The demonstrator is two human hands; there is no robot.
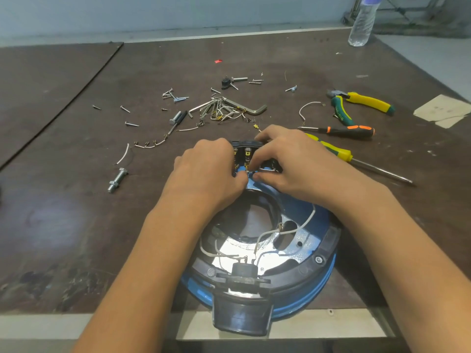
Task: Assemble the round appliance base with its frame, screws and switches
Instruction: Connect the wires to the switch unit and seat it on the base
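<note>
on the blue round base [319, 220], left hand [207, 171] and right hand [290, 161] meet at its black switch block [246, 148], fingers [240, 177] pinching a white wire [265, 170].

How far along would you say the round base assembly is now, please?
Done: the black frame sits on the blue base, two screws showing in it. In hand: the left hand and right hand grip the far switch block. Left: loose screws and wires lie on the table.

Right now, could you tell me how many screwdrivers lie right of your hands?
2: the black-orange screwdriver near the pliers; the yellow-green screwdriver nearer me, partly behind the right hand.
</note>
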